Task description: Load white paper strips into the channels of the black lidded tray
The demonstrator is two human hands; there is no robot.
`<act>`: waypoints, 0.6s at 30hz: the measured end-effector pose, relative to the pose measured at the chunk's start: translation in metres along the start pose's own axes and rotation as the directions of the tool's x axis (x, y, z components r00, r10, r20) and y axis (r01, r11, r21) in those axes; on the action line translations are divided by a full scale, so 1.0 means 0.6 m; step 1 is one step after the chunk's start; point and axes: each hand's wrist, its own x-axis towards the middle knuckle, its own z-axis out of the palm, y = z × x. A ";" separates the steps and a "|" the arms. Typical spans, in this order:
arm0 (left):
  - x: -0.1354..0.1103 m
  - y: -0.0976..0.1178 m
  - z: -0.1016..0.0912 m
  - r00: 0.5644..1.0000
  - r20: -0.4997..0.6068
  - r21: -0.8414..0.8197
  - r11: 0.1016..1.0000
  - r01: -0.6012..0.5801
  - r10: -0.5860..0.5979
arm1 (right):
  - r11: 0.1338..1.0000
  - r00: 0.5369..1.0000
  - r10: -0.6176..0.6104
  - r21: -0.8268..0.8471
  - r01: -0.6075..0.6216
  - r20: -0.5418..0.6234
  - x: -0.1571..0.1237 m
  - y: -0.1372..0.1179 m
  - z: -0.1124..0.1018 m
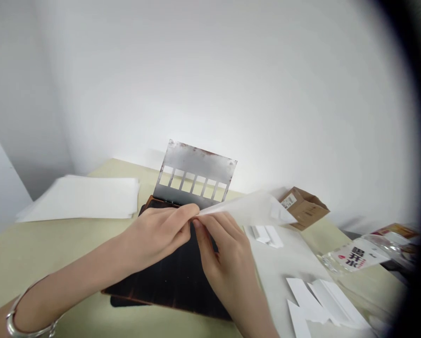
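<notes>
A thin translucent white sheet (247, 209) stretches out to the right from my fingertips, held up above the work surface. My left hand (164, 230) is closed, pinching the sheet's near corner between thumb and fingers. Right beside it, my right hand (227, 241) also pinches that edge, and the fingertips of both almost touch. Under my hands lies a flat black board (182, 277) with a brown rim. A metal plate (199, 159) with a row of several rectangular cut-outs stands raised at the board's far edge. My hands hide part of the board.
A stack of white paper (83, 197) lies at the left on the pale table (72, 253). On the right are folded white paper pieces (312, 300), a cardboard box (305, 206) and a clear plastic bottle (358, 253) lying on its side. A white wall (213, 70) rises behind.
</notes>
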 end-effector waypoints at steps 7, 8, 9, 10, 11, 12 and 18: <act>-0.003 0.002 0.006 0.998 -0.059 0.036 0.999 -0.009 0.011 | 0.999 1.000 -0.021 -0.032 0.021 -0.005 0.000 0.000 -0.002; -0.002 0.003 0.005 0.999 -0.053 0.030 1.000 0.009 -0.008 | 0.999 1.000 -0.016 -0.028 0.016 0.002 0.001 0.001 -0.002; -0.001 0.005 0.003 0.999 -0.046 0.022 0.999 0.031 -0.030 | 1.000 1.000 -0.011 -0.024 0.011 0.010 0.002 0.003 -0.003; 0.000 0.007 0.001 0.998 -0.040 0.014 0.998 0.057 -0.057 | 1.000 1.000 -0.005 -0.020 0.006 0.018 0.003 0.004 -0.003; 0.001 0.009 0.000 0.996 -0.037 0.007 0.997 0.081 -0.081 | 1.000 1.000 0.000 -0.017 0.001 0.023 0.004 0.005 -0.003; 0.001 0.011 -0.002 0.994 -0.032 0.001 0.995 0.101 -0.101 | 1.000 1.000 0.004 -0.014 -0.003 0.026 0.005 0.006 -0.003; -0.006 0.008 0.000 0.991 -0.066 -0.055 0.992 0.110 -0.113 | 1.000 0.999 0.018 0.011 -0.018 0.036 0.003 0.002 -0.002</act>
